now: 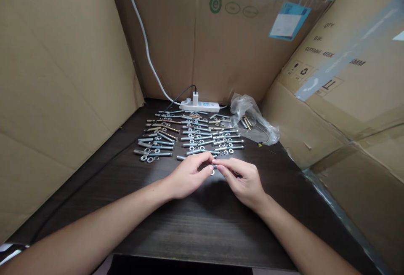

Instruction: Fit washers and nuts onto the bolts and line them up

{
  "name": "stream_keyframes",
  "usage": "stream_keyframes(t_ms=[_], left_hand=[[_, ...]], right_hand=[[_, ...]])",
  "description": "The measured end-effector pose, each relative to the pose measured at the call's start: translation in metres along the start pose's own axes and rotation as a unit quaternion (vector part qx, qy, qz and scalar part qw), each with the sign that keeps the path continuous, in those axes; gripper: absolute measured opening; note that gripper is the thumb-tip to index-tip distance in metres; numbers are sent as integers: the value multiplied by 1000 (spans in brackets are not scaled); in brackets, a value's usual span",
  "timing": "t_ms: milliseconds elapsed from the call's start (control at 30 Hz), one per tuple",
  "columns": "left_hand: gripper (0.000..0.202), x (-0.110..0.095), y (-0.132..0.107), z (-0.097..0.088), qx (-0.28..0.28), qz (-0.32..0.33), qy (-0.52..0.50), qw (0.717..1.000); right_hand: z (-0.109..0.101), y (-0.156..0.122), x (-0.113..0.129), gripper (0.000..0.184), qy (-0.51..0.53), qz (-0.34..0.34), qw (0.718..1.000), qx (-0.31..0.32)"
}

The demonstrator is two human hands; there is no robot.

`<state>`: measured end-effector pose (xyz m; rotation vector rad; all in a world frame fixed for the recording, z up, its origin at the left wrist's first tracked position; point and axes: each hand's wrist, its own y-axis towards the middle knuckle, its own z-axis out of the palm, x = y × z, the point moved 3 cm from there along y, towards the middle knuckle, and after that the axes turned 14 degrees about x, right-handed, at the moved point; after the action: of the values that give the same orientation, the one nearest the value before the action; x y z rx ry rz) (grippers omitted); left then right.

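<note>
My left hand (189, 174) and my right hand (244, 180) meet over the near side of the bolt rows, fingers closed in a pinch. Between their fingertips shows a short threaded piece of a metal bolt (215, 166); the rest of it is hidden by the fingers. A silver ring (212, 172), a washer or a nut, shows just under the left thumb; whether it is held I cannot tell. Just beyond the hands lie several expansion bolts with sleeves (162, 154), along with loose nuts (231, 151) and washers (150, 159), laid out in rows on the dark table (202, 228).
A white power strip (205, 106) with a plugged-in charger (195, 97) lies at the back. To its right is a clear plastic bag (267, 134) with metal sleeves. A black cable (94, 174) crosses the left side. Cardboard walls (63, 56) enclose three sides.
</note>
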<state>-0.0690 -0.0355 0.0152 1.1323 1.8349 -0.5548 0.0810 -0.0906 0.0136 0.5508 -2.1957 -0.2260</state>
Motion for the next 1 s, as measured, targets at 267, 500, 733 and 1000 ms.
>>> stream_keyframes(t_ms=[267, 500, 733, 1000], left_hand=[[14, 2, 2, 1, 13, -5, -102, 995], [14, 1, 2, 1, 19, -6, -87, 996], [16, 3, 3, 0, 23, -6, 22, 999], [16, -2, 0, 1, 3, -7, 138, 990]], right_hand=[[1, 2, -2, 19, 31, 51, 998, -3], [1, 4, -12, 18, 216, 116, 970, 2], [1, 8, -26, 15, 581, 217, 783, -48], [4, 8, -8, 22, 658, 175, 732, 3]])
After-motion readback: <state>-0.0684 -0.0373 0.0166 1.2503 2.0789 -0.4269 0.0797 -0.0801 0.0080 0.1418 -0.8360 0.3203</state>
